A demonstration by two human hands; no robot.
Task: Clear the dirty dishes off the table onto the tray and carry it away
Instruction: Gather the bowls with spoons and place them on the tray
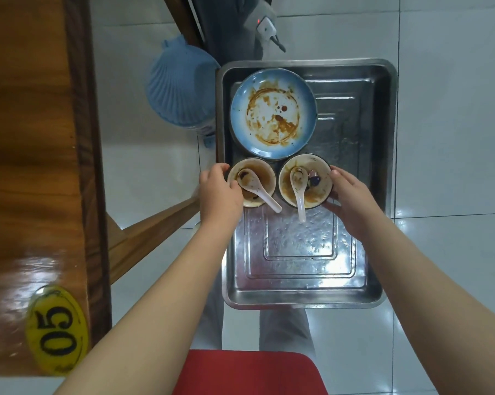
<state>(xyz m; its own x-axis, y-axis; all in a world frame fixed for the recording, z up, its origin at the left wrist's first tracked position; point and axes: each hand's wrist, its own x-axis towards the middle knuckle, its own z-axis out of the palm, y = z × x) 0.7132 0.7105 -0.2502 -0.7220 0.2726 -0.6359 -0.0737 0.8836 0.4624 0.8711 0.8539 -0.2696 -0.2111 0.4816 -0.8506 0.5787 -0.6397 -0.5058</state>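
My left hand [219,192] is covering the near-left rim of the left bowl [252,182], so I cannot make out how far my fingers are curling under it; my grip is clamping on that rim, thumb pressing at the top edge. My right hand [351,201] is hiding the right wall of the right bowl [306,181], its grip wrapping around the side with the thumb lying along the rim. Both forearms are reaching forward and slightly inward over the metal tray [303,297]. Each bowl is holding a white spoon [257,189], the second spoon [299,192] poking its handle over the edge. Both bowls are sitting in the tray just below the sauce-stained blue plate [273,114]. What is holding the tray up is hidden beneath it. The wooden surface [26,124] at left is cut off by the frame, showing a yellow tag [56,330] marked 05.
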